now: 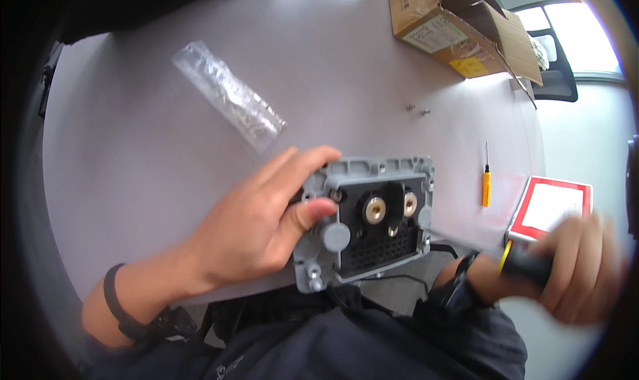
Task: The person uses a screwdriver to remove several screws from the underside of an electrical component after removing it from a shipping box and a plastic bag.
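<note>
My left hand (pixel 256 220) grips the left side of a grey metal housing (pixel 309 270), its thumb pressed on the front near the corner. The housing is tilted up at the table's near edge. Set into it is a black panel (pixel 353 237) with two round brass-coloured threaded terminals (pixel 375 211) and a grid of small holes. In my right hand (pixel 579 270), blurred by motion, is a screwdriver (pixel 522 265) with a black and yellow handle. Its thin shaft runs left toward the housing's right edge; I cannot tell whether the tip touches.
A clear plastic bag (pixel 229 97) lies at the far left of the table (pixel 133 147). Two small screws (pixel 418 110) lie beyond the housing. To the right are a small yellow screwdriver (pixel 486 183) and a red-bordered sheet (pixel 549 207). An open cardboard box (pixel 452 30) stands at the back right.
</note>
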`<state>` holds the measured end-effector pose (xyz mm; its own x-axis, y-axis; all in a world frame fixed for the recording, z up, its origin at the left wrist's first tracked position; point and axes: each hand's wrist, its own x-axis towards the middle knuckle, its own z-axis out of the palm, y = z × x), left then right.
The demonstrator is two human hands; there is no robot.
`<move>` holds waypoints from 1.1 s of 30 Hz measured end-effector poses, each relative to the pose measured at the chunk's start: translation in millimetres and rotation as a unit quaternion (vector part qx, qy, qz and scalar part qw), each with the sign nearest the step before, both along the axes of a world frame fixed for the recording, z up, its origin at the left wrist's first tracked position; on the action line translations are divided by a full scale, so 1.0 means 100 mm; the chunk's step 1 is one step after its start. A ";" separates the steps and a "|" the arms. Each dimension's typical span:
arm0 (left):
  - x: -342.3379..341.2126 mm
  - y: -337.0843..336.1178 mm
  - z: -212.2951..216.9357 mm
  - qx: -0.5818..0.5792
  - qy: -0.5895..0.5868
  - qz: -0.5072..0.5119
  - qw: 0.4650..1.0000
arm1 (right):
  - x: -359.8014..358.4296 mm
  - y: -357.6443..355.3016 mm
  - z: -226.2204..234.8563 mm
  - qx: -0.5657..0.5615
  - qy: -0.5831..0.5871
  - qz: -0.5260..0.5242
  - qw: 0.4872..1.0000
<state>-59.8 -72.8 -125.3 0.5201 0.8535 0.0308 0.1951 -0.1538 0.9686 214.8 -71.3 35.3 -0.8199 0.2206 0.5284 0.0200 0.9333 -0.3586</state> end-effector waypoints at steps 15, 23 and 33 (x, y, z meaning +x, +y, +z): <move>0.01 0.02 -0.05 -0.015 -0.020 -0.004 1.000 | -0.24 -0.05 -0.23 -0.420 0.364 -0.043 0.830; 0.00 0.00 -0.10 0.024 -0.039 0.006 0.999 | -0.34 -0.07 -0.32 -0.393 0.392 -0.042 0.831; 0.03 -0.07 0.42 0.279 0.161 0.084 0.943 | -0.42 0.01 -0.29 -0.344 0.437 -0.036 0.830</move>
